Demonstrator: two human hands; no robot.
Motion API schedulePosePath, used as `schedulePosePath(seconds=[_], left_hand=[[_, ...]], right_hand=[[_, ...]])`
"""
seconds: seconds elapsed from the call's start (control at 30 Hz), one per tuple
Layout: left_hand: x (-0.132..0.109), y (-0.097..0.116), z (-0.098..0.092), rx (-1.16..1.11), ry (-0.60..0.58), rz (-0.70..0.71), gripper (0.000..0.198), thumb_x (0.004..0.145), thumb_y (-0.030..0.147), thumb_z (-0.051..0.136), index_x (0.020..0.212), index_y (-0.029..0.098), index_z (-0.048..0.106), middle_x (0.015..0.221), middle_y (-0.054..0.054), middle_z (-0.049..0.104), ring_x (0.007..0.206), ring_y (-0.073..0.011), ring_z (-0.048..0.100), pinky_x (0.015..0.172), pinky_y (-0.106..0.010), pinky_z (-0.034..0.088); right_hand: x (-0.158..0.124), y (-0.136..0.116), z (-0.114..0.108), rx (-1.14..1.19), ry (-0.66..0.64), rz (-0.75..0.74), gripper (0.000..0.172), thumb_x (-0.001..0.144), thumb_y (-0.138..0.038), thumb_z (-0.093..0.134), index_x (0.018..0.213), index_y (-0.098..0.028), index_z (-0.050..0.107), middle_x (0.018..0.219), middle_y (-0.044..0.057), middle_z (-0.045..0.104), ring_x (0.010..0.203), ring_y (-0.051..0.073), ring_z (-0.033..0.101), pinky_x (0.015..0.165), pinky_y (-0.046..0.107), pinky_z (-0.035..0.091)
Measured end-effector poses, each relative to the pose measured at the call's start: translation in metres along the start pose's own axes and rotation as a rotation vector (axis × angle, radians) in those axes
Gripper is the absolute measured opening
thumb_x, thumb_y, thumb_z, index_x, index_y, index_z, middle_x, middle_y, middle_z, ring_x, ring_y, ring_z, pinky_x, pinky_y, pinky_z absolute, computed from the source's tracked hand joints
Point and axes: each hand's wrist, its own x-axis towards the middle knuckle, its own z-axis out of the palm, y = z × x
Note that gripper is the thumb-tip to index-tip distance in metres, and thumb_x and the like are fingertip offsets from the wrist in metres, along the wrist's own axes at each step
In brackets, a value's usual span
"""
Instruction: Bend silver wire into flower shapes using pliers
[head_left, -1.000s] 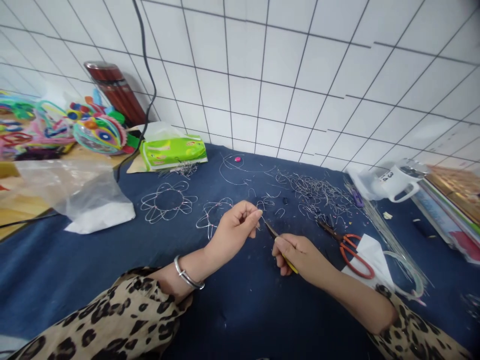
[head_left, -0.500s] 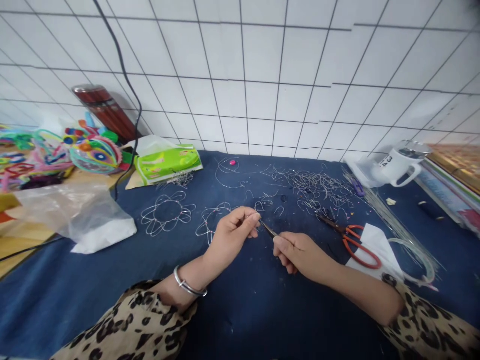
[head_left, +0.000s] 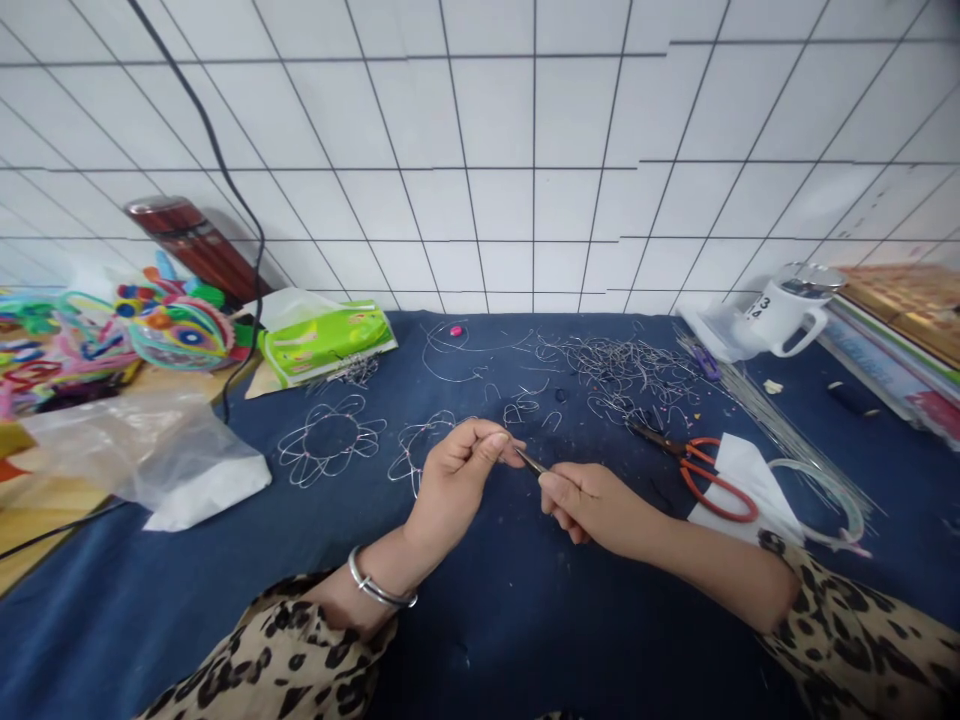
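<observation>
My left hand (head_left: 466,474) is closed in a pinch in the middle of the view; what sits between its fingertips is too small to make out. My right hand (head_left: 589,505) grips a slim dark metal tool (head_left: 531,461), whose tip points up-left and meets the left fingertips. Just behind my left hand lies a flower-shaped wire ring (head_left: 420,440), partly hidden by that hand. Another wire flower ring (head_left: 331,440) rests further left on the dark blue cloth (head_left: 480,620). Small bent wire pieces (head_left: 527,408) lie beyond the fingers.
Orange-handled scissors (head_left: 697,470) lie on white paper (head_left: 750,490) at the right, near tangled wires (head_left: 630,370), long straight wires (head_left: 795,430) and a white mug (head_left: 786,317). At left are a plastic bag (head_left: 165,450), green tissue pack (head_left: 326,342), brown flask (head_left: 195,245) and colourful crafts (head_left: 180,330).
The view has shifted slightly, so most objects sit a little further left. Both hands keep their holds, and the tool's tip remains at the left fingertips.
</observation>
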Motion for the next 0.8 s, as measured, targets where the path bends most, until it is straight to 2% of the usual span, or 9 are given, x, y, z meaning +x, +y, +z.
schedulePosePath(seconds=[0.5,0.8], left_hand=[[-0.0051,0.0024,0.0031,0.152,0.077,0.096,0.014,0.087,0.026,0.053,0.082,0.017,0.061,0.082,-0.004,0.068,0.084,-0.0157,0.064,0.083,-0.03,0.048],[-0.0048,-0.0019,0.0057,0.074,0.097,0.089,0.013,0.088,0.025,0.051,0.082,0.017,0.06,0.081,-0.004,0.067,0.085,-0.0162,0.064,0.083,-0.032,0.049]], right_hand=[[0.0,0.0025,0.0048,0.046,0.025,-0.006,0.042,0.09,-0.052,0.035,0.076,-0.017,0.052,0.057,-0.003,0.049,0.046,0.007,0.049,0.048,0.019,0.039],[-0.0009,0.0013,0.006,0.091,0.025,-0.007,0.042,0.09,-0.053,0.035,0.076,-0.016,0.052,0.06,-0.002,0.05,0.049,0.007,0.049,0.049,0.019,0.039]])
